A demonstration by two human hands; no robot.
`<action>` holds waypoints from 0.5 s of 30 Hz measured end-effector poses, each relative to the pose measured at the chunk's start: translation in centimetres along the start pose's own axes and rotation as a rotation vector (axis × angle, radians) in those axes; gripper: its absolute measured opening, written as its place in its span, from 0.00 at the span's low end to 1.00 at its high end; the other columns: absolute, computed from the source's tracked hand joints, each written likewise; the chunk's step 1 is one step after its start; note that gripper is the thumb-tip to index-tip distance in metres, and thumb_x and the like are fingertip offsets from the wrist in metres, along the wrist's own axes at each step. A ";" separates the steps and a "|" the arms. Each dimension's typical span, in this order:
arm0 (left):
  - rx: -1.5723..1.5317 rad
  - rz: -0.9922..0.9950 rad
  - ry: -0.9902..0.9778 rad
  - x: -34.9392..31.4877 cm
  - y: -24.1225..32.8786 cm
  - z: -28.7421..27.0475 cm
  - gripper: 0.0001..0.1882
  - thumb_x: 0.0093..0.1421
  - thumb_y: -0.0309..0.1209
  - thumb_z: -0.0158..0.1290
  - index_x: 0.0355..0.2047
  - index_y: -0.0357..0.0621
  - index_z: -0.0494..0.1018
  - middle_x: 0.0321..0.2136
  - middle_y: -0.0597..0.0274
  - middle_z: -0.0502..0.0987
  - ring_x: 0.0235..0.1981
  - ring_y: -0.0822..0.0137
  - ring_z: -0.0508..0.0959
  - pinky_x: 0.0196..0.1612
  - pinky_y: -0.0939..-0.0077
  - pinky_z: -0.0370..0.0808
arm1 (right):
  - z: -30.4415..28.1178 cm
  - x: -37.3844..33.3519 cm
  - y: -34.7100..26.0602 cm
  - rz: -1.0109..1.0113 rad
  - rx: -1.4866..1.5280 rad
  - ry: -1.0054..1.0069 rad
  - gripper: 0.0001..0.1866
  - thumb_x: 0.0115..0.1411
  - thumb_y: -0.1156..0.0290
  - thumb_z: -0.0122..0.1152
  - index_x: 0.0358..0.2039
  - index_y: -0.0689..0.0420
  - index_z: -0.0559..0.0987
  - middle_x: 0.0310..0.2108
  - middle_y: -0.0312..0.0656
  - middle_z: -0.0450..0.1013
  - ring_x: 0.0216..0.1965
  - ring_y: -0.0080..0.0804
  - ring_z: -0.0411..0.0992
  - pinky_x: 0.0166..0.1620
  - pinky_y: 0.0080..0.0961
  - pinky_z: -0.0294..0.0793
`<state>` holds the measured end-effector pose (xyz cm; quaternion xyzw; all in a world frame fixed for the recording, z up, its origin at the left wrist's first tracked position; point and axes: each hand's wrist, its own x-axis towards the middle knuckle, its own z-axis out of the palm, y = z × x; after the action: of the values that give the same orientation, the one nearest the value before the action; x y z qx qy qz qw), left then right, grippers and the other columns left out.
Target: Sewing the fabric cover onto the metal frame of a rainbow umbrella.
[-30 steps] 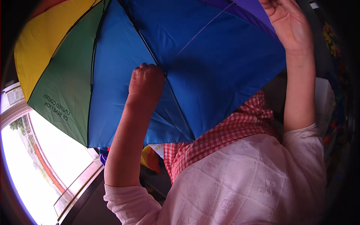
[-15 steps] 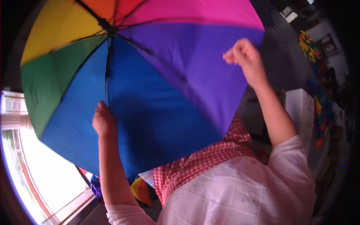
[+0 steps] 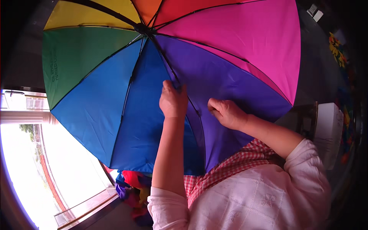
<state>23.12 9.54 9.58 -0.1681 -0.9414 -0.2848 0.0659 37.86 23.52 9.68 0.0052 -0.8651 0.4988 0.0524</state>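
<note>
An opened rainbow umbrella [image 3: 249, 38] fills the upper middle, its inner side toward me. Dark ribs spread from the hub [image 3: 142, 29], and the black shaft [image 3: 109, 12] runs off to the upper left. My left hand [image 3: 173, 99] is closed around a rib [image 3: 194, 109] where the blue panel [image 3: 153, 119] meets the purple panel [image 3: 237, 82]. To its right, my right hand [image 3: 229, 114] is pinched in front of the purple panel. Whatever its fingers hold, if anything, is too small or hidden to make out.
Bright window panes [image 3: 57, 168] stand at the left. Below the umbrella lies a heap of colourful cloth [image 3: 132, 188]. A red-and-white checked cloth [image 3: 237, 161] covers my lap. At the right is a white box [image 3: 327, 122], with colourful decorations [image 3: 338, 50] farther back.
The umbrella has shifted to the right in view. My left hand has gone from the rib between the blue panels to the blue-purple one. My right hand has come down and inward, toward the left.
</note>
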 end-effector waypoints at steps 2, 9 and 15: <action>0.167 -0.079 -0.223 0.7 0.7 0.2 0.15 0.52 0.37 0.54 0.32 0.37 0.70 0.27 0.44 0.77 0.31 0.42 0.77 0.35 0.54 0.73 | 0.2 0.5 0.3 -0.011 -0.025 0.029 0.05 0.52 0.82 0.53 0.29 0.61 0.67 0.23 0.47 0.69 0.27 0.46 0.72 0.32 0.34 0.69; 0.224 -0.034 -0.156 2.1 -0.8 -1.3 0.10 0.53 0.35 0.51 0.26 0.39 0.70 0.24 0.44 0.77 0.28 0.41 0.77 0.34 0.55 0.74 | -1.3 0.2 0.9 0.011 0.012 0.045 0.06 0.53 0.81 0.54 0.30 0.61 0.67 0.24 0.47 0.70 0.29 0.45 0.73 0.32 0.34 0.69; 0.083 -0.036 -0.240 2.5 -1.7 -2.5 0.08 0.55 0.32 0.53 0.28 0.39 0.71 0.22 0.49 0.78 0.24 0.52 0.80 0.31 0.63 0.76 | -1.2 1.1 0.8 0.034 0.044 0.045 0.04 0.53 0.79 0.54 0.28 0.61 0.68 0.24 0.48 0.71 0.30 0.44 0.74 0.33 0.33 0.70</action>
<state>20.24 7.57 11.30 -0.1813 -0.9563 -0.2248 -0.0456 36.85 25.01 9.68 -0.0195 -0.8524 0.5186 0.0634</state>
